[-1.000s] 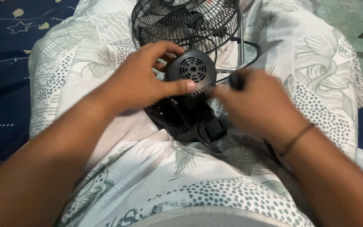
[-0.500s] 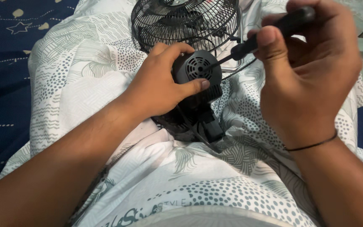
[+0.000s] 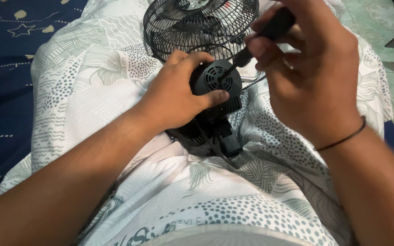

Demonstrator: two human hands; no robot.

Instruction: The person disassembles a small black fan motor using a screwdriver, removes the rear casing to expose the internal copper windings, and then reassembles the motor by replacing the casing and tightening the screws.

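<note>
A small black table fan lies across my lap on a white patterned cloth (image 3: 92, 86), its wire cage (image 3: 201, 25) pointing away from me. My left hand (image 3: 178, 93) wraps around the round black motor housing (image 3: 217, 79), thumb pressed on its front edge. My right hand (image 3: 308, 73) is raised above and to the right, gripping a black-handled screwdriver (image 3: 270, 32). The screwdriver's thin shaft slants down to the vented back of the housing. The fan's black base (image 3: 220, 136) sits below my left hand.
A dark blue sheet with star and moon shapes (image 3: 1, 68) lies to the left. Greenish floor tiles (image 3: 388, 27) show at the upper right. A thin black band circles my right wrist (image 3: 343, 139).
My right hand rose from low beside the fan to above it and brought the screwdriver tip down onto the back of the motor housing. My left hand kept its hold.
</note>
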